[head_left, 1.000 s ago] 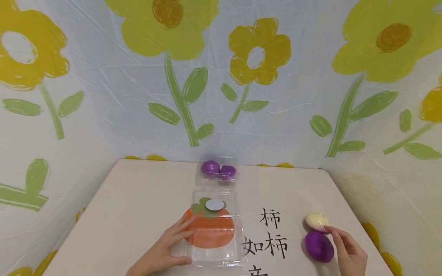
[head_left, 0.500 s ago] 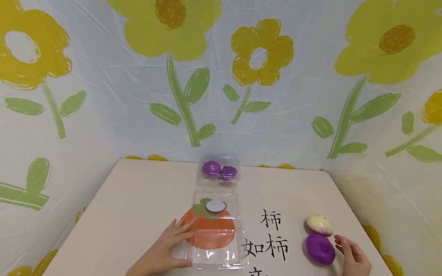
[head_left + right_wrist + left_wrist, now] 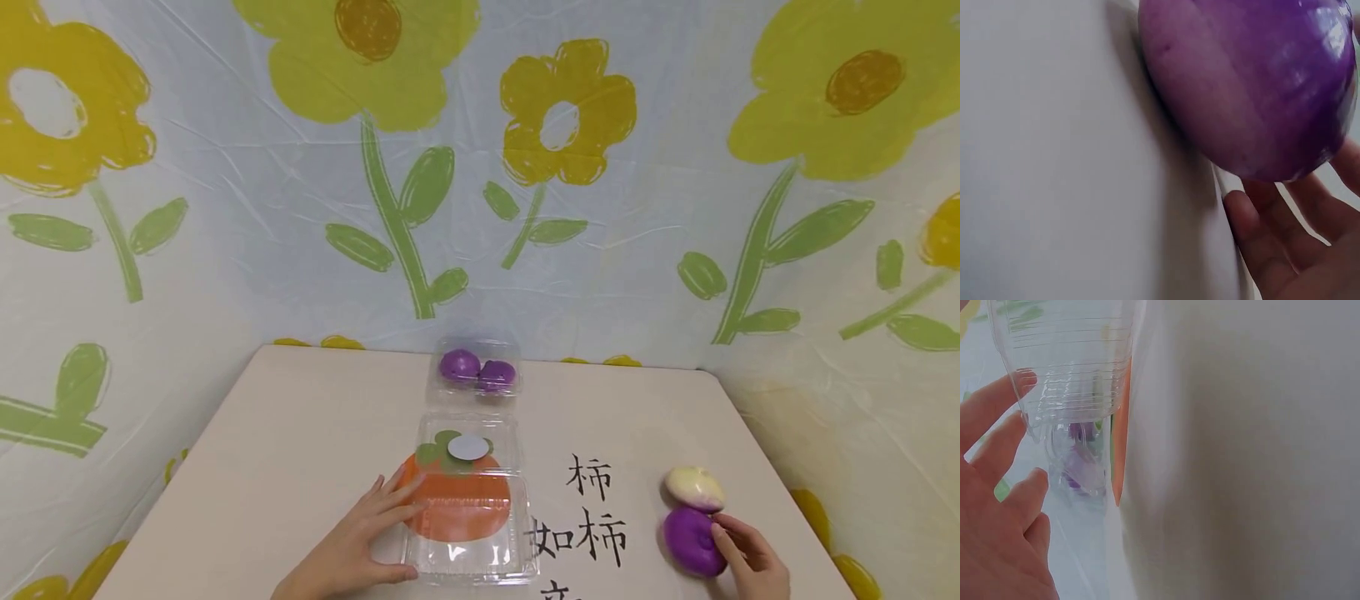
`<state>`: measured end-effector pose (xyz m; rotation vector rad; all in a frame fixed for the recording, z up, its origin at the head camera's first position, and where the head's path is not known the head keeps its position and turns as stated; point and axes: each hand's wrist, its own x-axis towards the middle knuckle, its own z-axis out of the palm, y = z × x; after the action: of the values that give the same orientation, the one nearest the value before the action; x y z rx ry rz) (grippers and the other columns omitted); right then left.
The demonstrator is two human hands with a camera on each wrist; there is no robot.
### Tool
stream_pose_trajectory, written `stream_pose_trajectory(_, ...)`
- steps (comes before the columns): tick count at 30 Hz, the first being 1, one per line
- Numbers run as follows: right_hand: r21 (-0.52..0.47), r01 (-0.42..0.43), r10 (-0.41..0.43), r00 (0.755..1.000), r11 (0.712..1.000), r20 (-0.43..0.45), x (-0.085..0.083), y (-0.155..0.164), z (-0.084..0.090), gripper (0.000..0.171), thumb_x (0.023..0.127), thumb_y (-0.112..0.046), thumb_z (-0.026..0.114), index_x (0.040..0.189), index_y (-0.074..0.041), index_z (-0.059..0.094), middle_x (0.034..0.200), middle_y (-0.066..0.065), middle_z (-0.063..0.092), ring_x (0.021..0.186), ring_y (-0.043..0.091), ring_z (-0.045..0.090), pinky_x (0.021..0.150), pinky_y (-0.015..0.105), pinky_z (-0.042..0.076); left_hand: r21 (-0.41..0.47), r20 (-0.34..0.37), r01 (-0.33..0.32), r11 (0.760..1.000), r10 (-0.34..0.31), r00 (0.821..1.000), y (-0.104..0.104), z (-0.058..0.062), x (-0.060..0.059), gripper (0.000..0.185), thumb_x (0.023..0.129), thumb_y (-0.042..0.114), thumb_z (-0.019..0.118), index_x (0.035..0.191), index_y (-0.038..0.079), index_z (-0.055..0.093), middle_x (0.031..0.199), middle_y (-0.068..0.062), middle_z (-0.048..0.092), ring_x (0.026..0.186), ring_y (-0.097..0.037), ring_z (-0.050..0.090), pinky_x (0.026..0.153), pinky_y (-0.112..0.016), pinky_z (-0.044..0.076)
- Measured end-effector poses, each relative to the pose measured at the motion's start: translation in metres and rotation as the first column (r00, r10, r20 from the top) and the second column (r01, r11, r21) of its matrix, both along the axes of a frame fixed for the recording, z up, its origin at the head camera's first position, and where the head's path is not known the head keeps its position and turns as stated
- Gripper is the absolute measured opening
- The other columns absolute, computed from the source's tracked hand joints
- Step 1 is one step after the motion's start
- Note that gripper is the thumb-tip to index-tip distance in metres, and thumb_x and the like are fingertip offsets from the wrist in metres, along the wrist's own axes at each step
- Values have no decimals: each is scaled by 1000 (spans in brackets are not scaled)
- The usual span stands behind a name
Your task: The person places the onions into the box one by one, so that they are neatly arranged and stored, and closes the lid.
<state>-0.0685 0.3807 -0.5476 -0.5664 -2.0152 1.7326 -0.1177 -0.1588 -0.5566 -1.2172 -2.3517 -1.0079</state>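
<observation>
A clear plastic clamshell box lies open on the table, its lid [image 3: 468,500] nearest me over an orange persimmon print [image 3: 450,521]. Its far half [image 3: 476,372] holds two purple buns [image 3: 459,365]. My left hand [image 3: 390,525] rests with straight fingers on the lid's left side, thumb along the front edge; the left wrist view shows the fingers [image 3: 1004,487] against the ribbed lid [image 3: 1072,369]. At the right a purple bun [image 3: 690,542] lies next to a white-and-purple bun [image 3: 695,487]. My right hand [image 3: 738,546] touches the purple bun's [image 3: 1254,81] right side with relaxed fingers [image 3: 1254,225].
The beige table [image 3: 300,433] bears black printed characters [image 3: 588,508] between the box and the loose buns. A plastic sheet with yellow flowers [image 3: 480,208] hangs close behind and on both sides. The table's right edge runs just past the loose buns.
My right hand left the white-and-purple bun, drew back, then came in against the purple bun's right side. The left hand and the box stayed put.
</observation>
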Motion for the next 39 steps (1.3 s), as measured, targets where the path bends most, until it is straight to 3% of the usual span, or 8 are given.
stream_pose_trajectory(12, 77, -247, 250, 968, 966, -29, 7, 6, -8, 36, 88, 3, 72, 119, -14, 67, 102, -26, 66, 92, -12, 60, 76, 4, 47, 7, 0, 4, 1000, -4, 1000, 0, 2, -1, 74, 79, 45, 81, 139, 10, 58, 151, -18, 44, 138, -50, 33, 122, -27, 2)
stream_pose_trajectory(14, 101, -276, 280, 960, 956, -29, 8, 5, -7, 42, 85, 8, 72, 124, -6, 62, 106, -26, 65, 94, -11, 60, 77, 6, 48, 10, 6, 4, 1000, -5, 1000, -1, 2, -1, 73, 78, 45, 82, 139, 10, 58, 151, -18, 44, 138, -50, 33, 122, -27, 2)
stream_pose_trajectory(18, 259, -310, 283, 949, 915, 137, 9, 3, 0, 67, 80, -1, 80, 136, 4, 44, 112, -32, 54, 94, -16, 53, 77, 7, 47, 20, 9, 10, 1000, -11, 1000, -1, 2, -3, 73, 80, 47, 80, 139, 11, 58, 151, -18, 44, 138, -50, 33, 122, -27, 2)
stream_pose_trajectory(22, 363, -392, 250, 891, 845, 378, 10, 3, 8, 93, 74, -22, 88, 146, -2, 32, 130, -3, 54, 93, -18, 43, 76, 16, 47, 31, 6, 33, 999, -33, 999, -1, 0, -4, 73, 82, 47, 79, 140, 9, 56, 151, -21, 42, 139, -51, 30, 122, -29, 3)
stream_pose_trajectory(25, 386, -444, 272, 864, 809, 423, 10, 3, 10, 99, 71, -23, 90, 147, -3, 30, 138, 25, 46, 94, -17, 42, 76, 23, 48, 32, 8, 42, 999, -42, 999, 0, 0, -5, 74, 82, 46, 79, 140, 8, 56, 152, -21, 41, 140, -50, 29, 122, -30, 3)
stream_pose_trajectory(32, 499, -416, 277, 902, 761, 330, 10, 0, 6, 90, 66, -14, 92, 139, -2, 40, 119, -4, 55, 93, -14, 46, 73, 21, 48, 35, 12, 42, 999, -42, 999, 0, 1, -4, 75, 77, 40, 84, 140, 9, 56, 152, -21, 41, 140, -50, 29, 122, -30, 2)
stream_pose_trajectory(37, 473, -461, 291, 874, 751, 390, 10, -2, 11, 91, 68, -18, 91, 140, -3, 38, 126, 23, 56, 94, -9, 48, 74, 24, 48, 41, -3, 50, 998, -50, 999, 1, 1, -4, 76, 76, 38, 85, 139, 7, 57, 152, -23, 41, 140, -50, 29, 122, -31, 3)
stream_pose_trajectory(39, 450, -483, 301, 857, 751, 418, 9, -4, 13, 92, 69, -19, 91, 141, -4, 36, 127, 26, 55, 97, -2, 52, 75, 27, 49, 43, -1, 53, 998, -53, 999, 1, 0, -5, 76, 77, 38, 85, 139, 7, 56, 152, -23, 40, 140, -50, 28, 122, -31, 3)
